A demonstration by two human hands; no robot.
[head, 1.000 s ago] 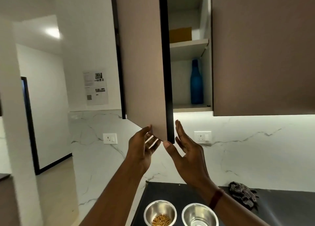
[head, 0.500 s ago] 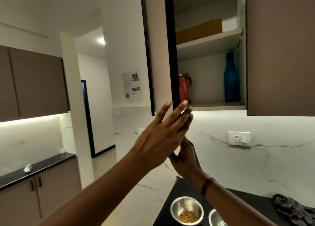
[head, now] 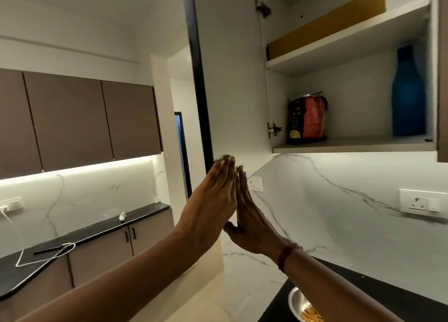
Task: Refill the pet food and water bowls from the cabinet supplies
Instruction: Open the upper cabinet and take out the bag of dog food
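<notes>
Your left hand (head: 211, 200) and right hand (head: 249, 224) are both flat, fingers straight and close together, holding nothing. They meet at the lower corner of the cabinet door (head: 232, 79), which stands wide open with its white inner face toward you. Flat fingers there read as pushing the door clear rather than gripping it, so the opening is free to reach into. Whether your right palm actually touches the door cannot be told.

On the lower shelf (head: 351, 145) the food bag (head: 306, 118) stands upright at the left end, just beside the hinge and close to the front edge. The blue bottle (head: 408, 91) stands upright at the right end, well apart from it. A steel bowl (head: 299, 304) holding a little kibble sits at the left edge of the dark surface (head: 363, 285), partly under your right forearm. By my judgement no refilling has begun, and the bag is your nearer pick.
</notes>
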